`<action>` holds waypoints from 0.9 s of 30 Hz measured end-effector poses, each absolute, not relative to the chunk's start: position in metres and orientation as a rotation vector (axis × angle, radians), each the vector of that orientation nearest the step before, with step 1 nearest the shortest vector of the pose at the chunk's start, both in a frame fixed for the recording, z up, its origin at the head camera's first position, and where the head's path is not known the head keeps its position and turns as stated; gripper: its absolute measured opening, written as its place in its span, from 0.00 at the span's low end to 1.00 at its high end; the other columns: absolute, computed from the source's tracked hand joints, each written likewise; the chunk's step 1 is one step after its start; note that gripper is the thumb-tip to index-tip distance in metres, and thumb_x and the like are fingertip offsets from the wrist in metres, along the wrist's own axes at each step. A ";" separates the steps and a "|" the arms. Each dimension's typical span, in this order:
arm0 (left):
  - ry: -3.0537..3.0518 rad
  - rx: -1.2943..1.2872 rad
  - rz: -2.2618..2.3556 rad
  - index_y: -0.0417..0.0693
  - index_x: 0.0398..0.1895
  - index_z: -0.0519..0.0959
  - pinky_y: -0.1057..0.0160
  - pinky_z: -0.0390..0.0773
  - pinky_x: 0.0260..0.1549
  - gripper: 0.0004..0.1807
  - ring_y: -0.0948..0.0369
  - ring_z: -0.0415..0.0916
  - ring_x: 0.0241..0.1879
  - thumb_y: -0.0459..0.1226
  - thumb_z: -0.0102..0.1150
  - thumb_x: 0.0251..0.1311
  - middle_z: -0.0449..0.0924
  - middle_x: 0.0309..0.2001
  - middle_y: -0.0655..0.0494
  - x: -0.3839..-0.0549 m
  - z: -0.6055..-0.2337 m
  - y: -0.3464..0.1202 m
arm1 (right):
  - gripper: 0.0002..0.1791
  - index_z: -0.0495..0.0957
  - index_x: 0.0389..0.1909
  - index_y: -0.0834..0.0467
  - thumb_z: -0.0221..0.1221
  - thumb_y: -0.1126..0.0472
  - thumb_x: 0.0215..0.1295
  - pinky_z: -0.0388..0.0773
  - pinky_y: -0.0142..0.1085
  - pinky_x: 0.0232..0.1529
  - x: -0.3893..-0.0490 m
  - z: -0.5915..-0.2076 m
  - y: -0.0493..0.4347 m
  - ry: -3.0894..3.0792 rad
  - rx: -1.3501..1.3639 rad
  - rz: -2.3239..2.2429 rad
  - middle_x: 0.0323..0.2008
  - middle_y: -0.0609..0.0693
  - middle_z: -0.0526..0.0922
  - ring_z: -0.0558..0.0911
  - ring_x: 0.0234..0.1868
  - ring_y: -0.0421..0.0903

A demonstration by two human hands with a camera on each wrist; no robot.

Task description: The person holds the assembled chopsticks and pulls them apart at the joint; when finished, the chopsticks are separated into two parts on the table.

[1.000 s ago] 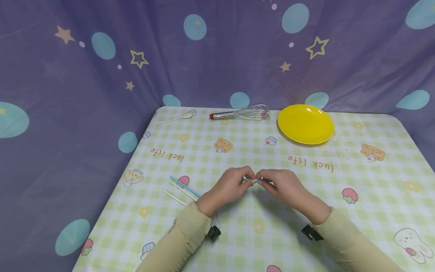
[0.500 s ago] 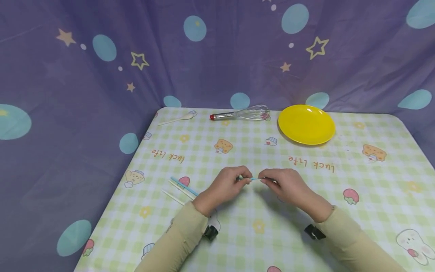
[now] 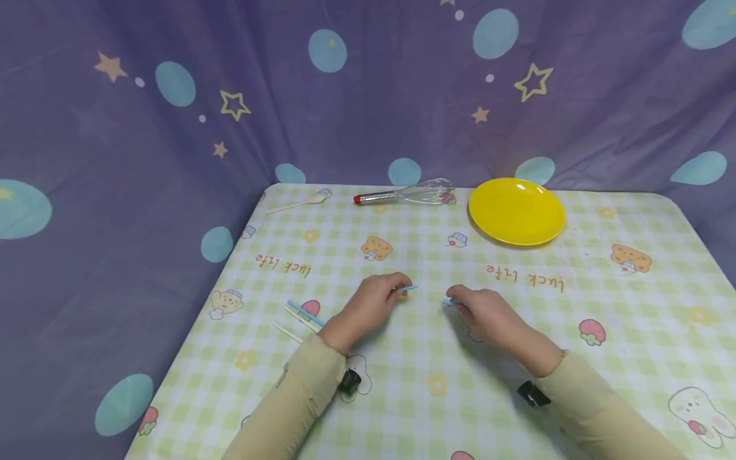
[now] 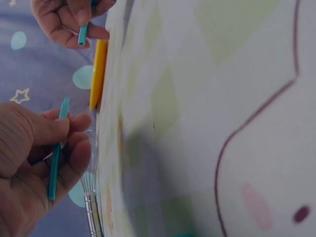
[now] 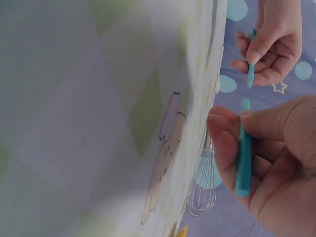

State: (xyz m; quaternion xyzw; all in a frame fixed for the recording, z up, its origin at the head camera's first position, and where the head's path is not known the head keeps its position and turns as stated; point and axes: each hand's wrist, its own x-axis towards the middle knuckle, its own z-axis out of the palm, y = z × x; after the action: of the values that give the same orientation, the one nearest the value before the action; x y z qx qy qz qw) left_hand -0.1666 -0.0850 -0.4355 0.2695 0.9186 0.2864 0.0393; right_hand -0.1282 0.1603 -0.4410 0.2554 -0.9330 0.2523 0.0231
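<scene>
My left hand (image 3: 374,304) pinches a short teal-blue stick (image 4: 56,158) between thumb and fingers, above the middle of the table. A similar short blue stick (image 5: 243,148) is pinched by my right hand (image 3: 487,313), a little to the right. A gap separates the two pieces, and both are held clear of the cloth. Beside my left wrist, partly covered by it, a longer blue stick (image 3: 305,311) and white sticks (image 3: 285,331) lie on the table.
At the back of the checked tablecloth (image 3: 414,409) lie a pale spoon (image 3: 299,203), a whisk (image 3: 408,193) with a red handle end, and a yellow plate (image 3: 517,212). A purple patterned curtain (image 3: 368,108) hangs behind and at the left.
The hands were close together on a blue stick. They have drawn apart, each with a piece; the left has moved left and slightly away, the right slightly right.
</scene>
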 end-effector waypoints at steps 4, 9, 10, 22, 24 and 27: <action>2.867 0.807 0.845 0.49 0.46 0.82 0.62 0.78 0.43 0.08 0.61 0.81 0.42 0.34 0.57 0.67 0.85 0.42 0.56 -0.174 -0.439 -0.084 | 0.07 0.83 0.40 0.58 0.63 0.69 0.62 0.79 0.42 0.37 -0.128 -0.442 0.160 -2.898 0.771 0.763 0.34 0.48 0.86 0.81 0.30 0.44; 2.929 0.711 0.785 0.49 0.41 0.82 0.63 0.77 0.37 0.04 0.62 0.79 0.35 0.35 0.60 0.66 0.84 0.36 0.57 -0.185 -0.443 -0.075 | 0.04 0.85 0.33 0.53 0.67 0.66 0.59 0.78 0.42 0.35 -0.130 -0.445 0.161 -2.930 0.713 0.683 0.30 0.44 0.85 0.82 0.29 0.43; 2.935 0.694 0.770 0.49 0.40 0.82 0.63 0.77 0.36 0.04 0.63 0.78 0.34 0.36 0.60 0.66 0.84 0.36 0.58 -0.187 -0.443 -0.073 | 0.04 0.84 0.31 0.53 0.67 0.65 0.58 0.77 0.41 0.34 -0.130 -0.445 0.161 -2.938 0.697 0.677 0.29 0.43 0.85 0.81 0.28 0.43; 2.997 0.706 0.510 0.53 0.35 0.82 0.63 0.76 0.36 0.03 0.63 0.77 0.34 0.40 0.60 0.66 0.82 0.34 0.61 -0.211 -0.448 -0.041 | 0.06 0.82 0.25 0.50 0.71 0.61 0.55 0.76 0.39 0.32 -0.132 -0.447 0.164 -2.977 0.651 0.690 0.26 0.40 0.81 0.77 0.27 0.39; 2.995 0.704 0.481 0.53 0.36 0.82 0.63 0.76 0.36 0.03 0.62 0.77 0.35 0.40 0.60 0.66 0.82 0.35 0.61 -0.213 -0.449 -0.038 | 0.06 0.82 0.25 0.50 0.71 0.62 0.55 0.76 0.39 0.33 -0.133 -0.447 0.164 -3.001 0.653 0.693 0.26 0.40 0.81 0.77 0.27 0.39; 2.987 0.703 0.455 0.53 0.35 0.82 0.64 0.75 0.36 0.03 0.62 0.76 0.34 0.40 0.61 0.65 0.81 0.34 0.61 -0.217 -0.450 -0.032 | 0.07 0.81 0.25 0.50 0.71 0.62 0.54 0.75 0.38 0.33 -0.134 -0.448 0.164 -3.033 0.684 0.687 0.25 0.40 0.80 0.76 0.27 0.38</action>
State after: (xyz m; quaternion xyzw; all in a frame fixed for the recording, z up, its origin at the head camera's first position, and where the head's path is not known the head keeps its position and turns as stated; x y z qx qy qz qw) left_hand -0.2168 -0.0319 -0.4502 0.2266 0.9627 0.1467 0.0195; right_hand -0.1339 0.1642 -0.4476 0.2148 -0.9523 0.2157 -0.0215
